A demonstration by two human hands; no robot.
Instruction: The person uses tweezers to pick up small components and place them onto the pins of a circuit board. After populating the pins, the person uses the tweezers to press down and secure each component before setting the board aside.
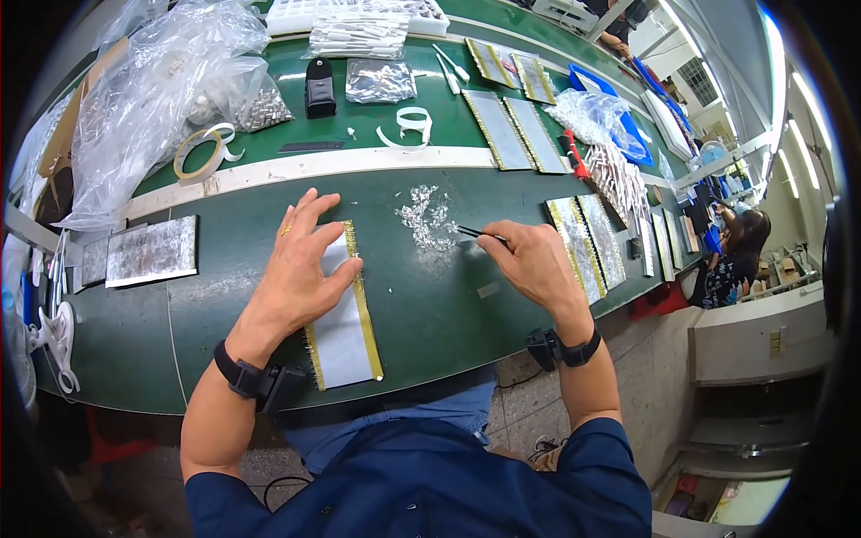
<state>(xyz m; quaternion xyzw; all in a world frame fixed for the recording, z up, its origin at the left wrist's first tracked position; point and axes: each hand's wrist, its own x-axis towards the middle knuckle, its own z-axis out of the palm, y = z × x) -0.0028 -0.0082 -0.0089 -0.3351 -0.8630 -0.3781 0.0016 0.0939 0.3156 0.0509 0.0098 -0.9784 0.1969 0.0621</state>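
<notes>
My right hand (536,263) pinches a pair of black tweezers (468,231). Their tips reach the right side of a loose pile of tiny shiny metal pieces (421,215) on the green table. To the left, my left hand (303,260) is open, fingers apart, over a flat light grey panel (345,345). This panel lies lengthwise toward me, with yellow strips and a row of small metal bits along its long edges. Part of its upper half is hidden beneath my hand.
Similar panels (587,242) lie to the right, more (511,130) farther back. A metal plate (152,251) sits at left. Behind are a tape roll (199,154), a black pouch (319,88) and plastic bags (193,63). Red-handled pliers (575,154) rest near white strips. Another person (740,255) sits far right.
</notes>
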